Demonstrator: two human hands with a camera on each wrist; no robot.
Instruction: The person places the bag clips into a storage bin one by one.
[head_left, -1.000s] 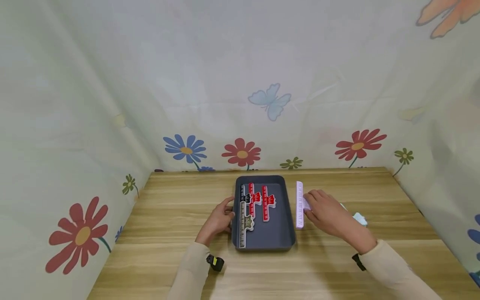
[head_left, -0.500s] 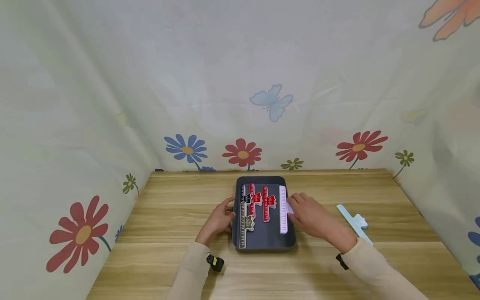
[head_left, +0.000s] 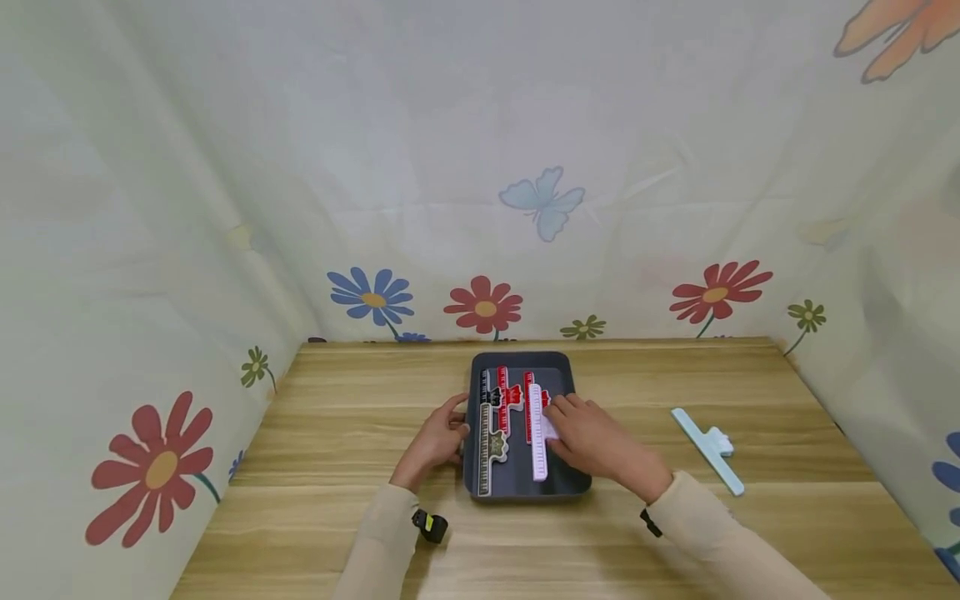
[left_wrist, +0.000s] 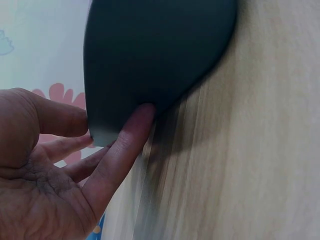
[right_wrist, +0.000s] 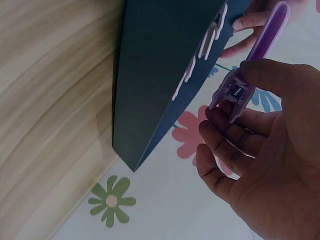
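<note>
My right hand (head_left: pixel 600 442) pinches a lavender clip (head_left: pixel 537 442) with a piano-key pattern between thumb and fingers, over the dark tray (head_left: pixel 517 477). In the right wrist view the clip's spring (right_wrist: pixel 237 92) shows under my thumb. It overlaps a red clip (head_left: pixel 528 380) from above. My left hand (head_left: pixel 431 442) touches the tray's left side; in the left wrist view the thumb is at the rim and one finger (left_wrist: pixel 142 117) presses the outer wall. Inside the tray also lie another red clip (head_left: pixel 502 379), a black clip (head_left: pixel 484 379) and a gold-and-black clip (head_left: pixel 483 471).
A light blue clip (head_left: pixel 708 450) lies aslant on the wooden table (head_left: pixel 360 375), right of the tray. Behind the table's far edge hangs a white sheet (head_left: pixel 420 167) printed with flowers and a butterfly. Similar sheets stand at both sides.
My right hand has carried the lavender clip leftward from beside the tray to over the red clip inside it. The light blue clip has come into full view. My left hand stays at the tray.
</note>
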